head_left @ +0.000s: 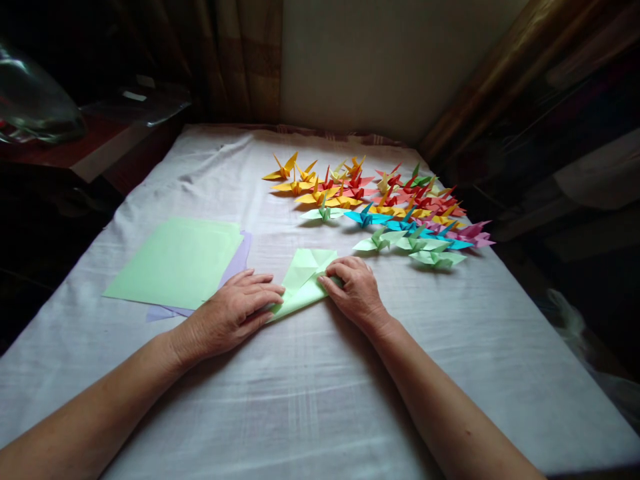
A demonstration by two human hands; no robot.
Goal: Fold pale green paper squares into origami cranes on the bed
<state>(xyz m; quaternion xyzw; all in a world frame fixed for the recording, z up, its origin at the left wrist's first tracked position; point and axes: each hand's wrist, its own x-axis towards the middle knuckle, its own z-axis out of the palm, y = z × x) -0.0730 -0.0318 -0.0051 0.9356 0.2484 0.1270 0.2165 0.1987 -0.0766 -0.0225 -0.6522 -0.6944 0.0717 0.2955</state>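
A partly folded light green paper [303,279] lies on the white cloth between my hands. My left hand [235,312] lies flat on its left corner, fingers together and pressing down. My right hand [354,288] rests on the paper's right edge, its fingertips curled onto a fold. To the left is a small stack of flat sheets, light green [177,262] on top and lavender [235,267] below.
Several folded paper cranes [380,203] in yellow, red, blue, green and pink cover the cloth at the back right. The white cloth [310,400] covers a table. A dark shelf with a clear glass object [35,100] is at the far left.
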